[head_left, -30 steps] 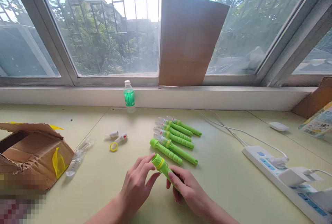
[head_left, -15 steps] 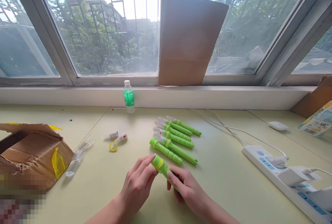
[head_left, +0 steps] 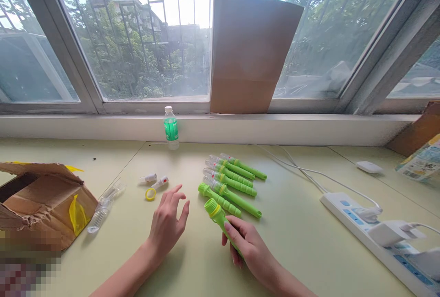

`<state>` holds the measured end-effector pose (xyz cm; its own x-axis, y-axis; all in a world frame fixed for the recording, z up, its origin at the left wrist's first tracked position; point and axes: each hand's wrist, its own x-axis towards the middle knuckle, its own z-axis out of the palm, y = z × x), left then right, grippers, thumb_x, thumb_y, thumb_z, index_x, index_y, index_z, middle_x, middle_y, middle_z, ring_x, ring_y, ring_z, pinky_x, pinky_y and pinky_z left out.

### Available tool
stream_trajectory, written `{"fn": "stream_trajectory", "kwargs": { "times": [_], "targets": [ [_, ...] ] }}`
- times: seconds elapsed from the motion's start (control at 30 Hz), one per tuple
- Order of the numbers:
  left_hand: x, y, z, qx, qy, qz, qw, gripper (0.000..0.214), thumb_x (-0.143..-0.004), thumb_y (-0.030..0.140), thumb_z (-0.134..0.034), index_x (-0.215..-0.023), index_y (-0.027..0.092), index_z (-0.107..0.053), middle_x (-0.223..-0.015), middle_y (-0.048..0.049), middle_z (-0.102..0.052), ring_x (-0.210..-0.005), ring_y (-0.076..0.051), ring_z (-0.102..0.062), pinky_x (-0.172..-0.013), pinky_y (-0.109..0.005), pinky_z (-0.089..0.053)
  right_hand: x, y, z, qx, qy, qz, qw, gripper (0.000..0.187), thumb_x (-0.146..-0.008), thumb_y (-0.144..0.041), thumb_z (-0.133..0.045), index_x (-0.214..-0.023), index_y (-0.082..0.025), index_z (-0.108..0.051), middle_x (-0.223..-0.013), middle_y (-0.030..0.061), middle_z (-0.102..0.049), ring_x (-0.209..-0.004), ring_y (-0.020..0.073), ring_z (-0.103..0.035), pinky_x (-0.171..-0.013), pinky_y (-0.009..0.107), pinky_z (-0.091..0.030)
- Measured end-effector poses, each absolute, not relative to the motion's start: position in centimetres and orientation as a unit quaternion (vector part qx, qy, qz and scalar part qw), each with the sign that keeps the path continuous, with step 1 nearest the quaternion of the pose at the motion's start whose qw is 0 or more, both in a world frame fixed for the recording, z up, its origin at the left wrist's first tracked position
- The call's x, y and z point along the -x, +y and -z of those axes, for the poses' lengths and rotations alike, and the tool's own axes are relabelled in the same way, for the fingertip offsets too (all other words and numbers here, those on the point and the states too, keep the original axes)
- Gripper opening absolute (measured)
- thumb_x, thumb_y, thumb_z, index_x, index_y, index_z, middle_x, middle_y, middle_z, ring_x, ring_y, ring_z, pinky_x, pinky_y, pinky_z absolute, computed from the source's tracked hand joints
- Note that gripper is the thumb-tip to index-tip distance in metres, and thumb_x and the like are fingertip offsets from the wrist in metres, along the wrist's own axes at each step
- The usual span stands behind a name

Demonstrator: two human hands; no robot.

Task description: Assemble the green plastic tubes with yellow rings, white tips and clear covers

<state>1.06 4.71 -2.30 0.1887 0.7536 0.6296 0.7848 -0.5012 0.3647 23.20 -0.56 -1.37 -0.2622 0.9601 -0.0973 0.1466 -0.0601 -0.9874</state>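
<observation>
My right hand (head_left: 245,242) is wrapped round a green plastic tube (head_left: 217,214) with a threaded end and a yellow ring near its top. That threaded end points up and to the left. My left hand (head_left: 169,217) is apart from it, fingers spread and holding nothing. Just beyond the left fingertips lie a yellow ring (head_left: 150,194) and two small white pieces with clear tips, the nearer white piece (head_left: 161,182) bearing a red dot. Behind the held tube lies an uncapped green tube (head_left: 220,200), beside several green tubes with clear caps (head_left: 240,199).
An open cardboard box (head_left: 51,210) with a yellow bag stands at the left. Clear plastic caps (head_left: 105,207) lie next to it. A bottle with a green label (head_left: 171,128) stands by the windowsill. At right is a white power strip (head_left: 364,237) with plugs and cables.
My left hand has let go of the tube's threaded end and moved left, its fingers opening. The tube stays in my right hand, with its top slightly shifted to the right.
</observation>
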Motion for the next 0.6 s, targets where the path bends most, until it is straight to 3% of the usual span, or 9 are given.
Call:
{"fn": "stream_trajectory", "kwargs": {
  "times": [0.27,0.43,0.53,0.6],
  "targets": [
    [1.6,7.5,2.9,0.732,-0.614,0.284,0.084,0.026,-0.086,0.031,-0.05,-0.107,0.016,-0.054,-0.125,-0.0168,-0.05,-0.119,-0.032,-0.045,-0.094,-0.048,-0.042,-23.3,-0.5,1.5,0.481,-0.58,-0.545,0.368,0.039,-0.093,-0.049,-0.042,-0.07,-0.018,-0.05,-0.057,-0.0048,-0.041,-0.04,0.0077,-0.041,-0.04,0.022,-0.031],
    [2.6,8.2,3.2,0.703,-0.664,0.234,0.103,0.03,-0.086,0.031,-0.049,-0.11,0.016,-0.058,-0.131,-0.0216,-0.045,-0.127,-0.036,-0.037,-0.102,-0.06,-0.025,-23.3,-0.5,1.4,0.484,-0.582,-0.541,0.367,0.04,-0.093,-0.049,-0.042,-0.07,-0.018,-0.05,-0.056,-0.0052,-0.04,-0.041,0.0077,-0.041,-0.042,0.021,-0.033],
    [2.8,8.3,3.4,0.72,-0.649,0.238,0.063,0.021,-0.088,0.028,-0.046,-0.098,0.019,-0.061,-0.119,-0.0164,-0.057,-0.118,-0.033,-0.047,-0.1,-0.069,-0.016,-23.3,-0.6,1.3,0.484,-0.582,-0.542,0.366,0.04,-0.093,-0.049,-0.042,-0.07,-0.018,-0.051,-0.055,-0.0055,-0.04,-0.041,0.0077,-0.041,-0.041,0.021,-0.032],
    [2.6,8.1,3.4,0.739,-0.626,0.244,0.049,0.017,-0.088,0.025,-0.045,-0.092,0.021,-0.061,-0.109,-0.0105,-0.064,-0.109,-0.028,-0.054,-0.101,-0.068,-0.016,-23.3,-0.7,1.2,0.481,-0.581,-0.544,0.368,0.04,-0.093,-0.049,-0.041,-0.07,-0.018,-0.051,-0.055,-0.0054,-0.04,-0.041,0.0079,-0.04,-0.041,0.021,-0.032]
  ]
}}
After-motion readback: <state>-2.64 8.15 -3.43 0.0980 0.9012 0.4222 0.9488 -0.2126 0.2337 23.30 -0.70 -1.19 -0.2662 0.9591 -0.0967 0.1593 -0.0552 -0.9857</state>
